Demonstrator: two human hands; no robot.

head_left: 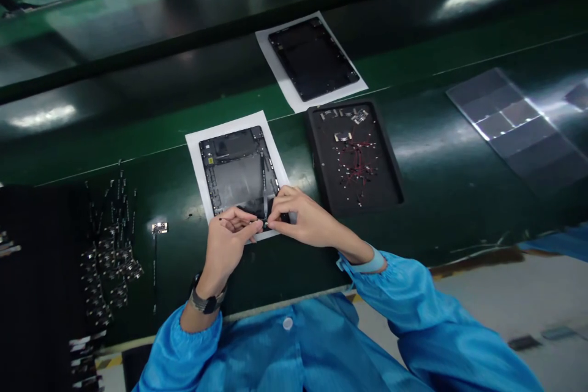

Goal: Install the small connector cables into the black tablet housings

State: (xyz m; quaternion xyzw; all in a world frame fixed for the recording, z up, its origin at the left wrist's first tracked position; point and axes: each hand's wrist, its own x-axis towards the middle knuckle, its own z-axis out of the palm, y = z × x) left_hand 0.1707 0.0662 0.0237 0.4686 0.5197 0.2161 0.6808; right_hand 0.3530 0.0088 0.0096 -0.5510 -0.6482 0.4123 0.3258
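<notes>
An open black tablet housing lies on a white sheet in front of me. A thin flat cable runs down its right side toward my fingertips. My left hand is closed in a pinch at the housing's lower edge. From the right, my right hand pinches at the same spot, its fingertips almost touching the left ones. Something small and partly shiny shows between the two hands; the fingers hide most of it, so I cannot tell its kind.
Right of the housing stands a black tray with red wires and small parts. Behind lies a second tablet housing on white paper. At left are a pile of small boards with cables and one separate board. Plastic sheets lie far right.
</notes>
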